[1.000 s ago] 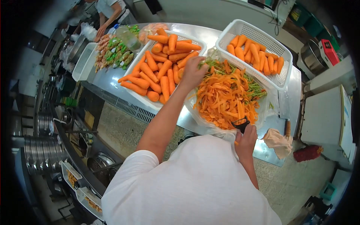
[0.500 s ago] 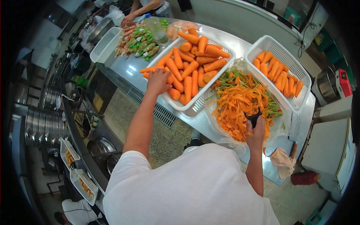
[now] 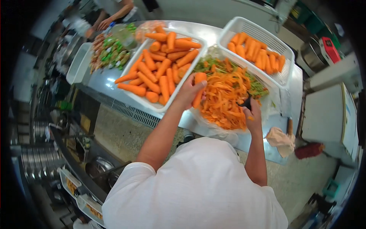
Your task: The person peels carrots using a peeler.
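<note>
At the left edge of the heap of orange peelings (image 3: 225, 103) on the steel worktop (image 3: 106, 83), the left hand (image 3: 188, 91) holds a tilted carrot (image 3: 199, 82) near a white basket (image 3: 203, 46) full of carrots, while the right hand (image 3: 253, 114) grips a black peeler (image 3: 247, 103) above the heap's right side.

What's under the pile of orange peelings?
Clear plastic shows at the edges, and green stems show along the far side; the peelings hide the rest.
</note>
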Action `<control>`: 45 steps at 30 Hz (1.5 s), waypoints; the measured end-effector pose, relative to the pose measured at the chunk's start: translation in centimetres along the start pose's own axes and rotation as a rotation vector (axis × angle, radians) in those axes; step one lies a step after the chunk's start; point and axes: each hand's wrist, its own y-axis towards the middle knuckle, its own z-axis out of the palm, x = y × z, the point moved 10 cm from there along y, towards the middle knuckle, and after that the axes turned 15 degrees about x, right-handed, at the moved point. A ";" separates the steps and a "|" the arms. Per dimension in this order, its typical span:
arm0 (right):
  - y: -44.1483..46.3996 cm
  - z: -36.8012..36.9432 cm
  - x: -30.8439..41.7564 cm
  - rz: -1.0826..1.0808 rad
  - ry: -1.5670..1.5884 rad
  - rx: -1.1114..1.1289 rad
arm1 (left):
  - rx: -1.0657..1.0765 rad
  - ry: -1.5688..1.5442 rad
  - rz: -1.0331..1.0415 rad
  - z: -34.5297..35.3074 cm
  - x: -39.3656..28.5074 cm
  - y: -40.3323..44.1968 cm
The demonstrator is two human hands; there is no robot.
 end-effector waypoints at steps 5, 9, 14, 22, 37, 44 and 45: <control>1.4 -1.1 3.0 -0.076 -0.042 0.066 | 0.157 -0.190 -0.166 8.2 4.4 0.7; 3.4 -2.1 2.4 -0.082 -0.234 -0.020 | 0.308 -0.026 -0.322 12.6 4.8 -0.6; 3.1 -3.1 0.6 -0.070 -0.154 -0.118 | 0.328 0.062 -0.268 13.0 4.4 -0.2; 5.0 -1.2 2.8 -0.122 -0.276 -0.060 | 0.273 -0.099 -0.208 11.2 5.2 0.4; 5.3 0.2 2.5 -0.176 -0.270 -0.014 | 0.283 -0.027 -0.336 10.9 5.3 -0.1; 5.5 -0.2 3.9 -0.259 -0.307 -0.042 | 0.174 0.127 -0.271 10.5 4.0 -0.1; 5.7 -0.2 3.3 -0.257 -0.307 -0.041 | 0.201 0.086 -0.275 10.6 4.3 -0.1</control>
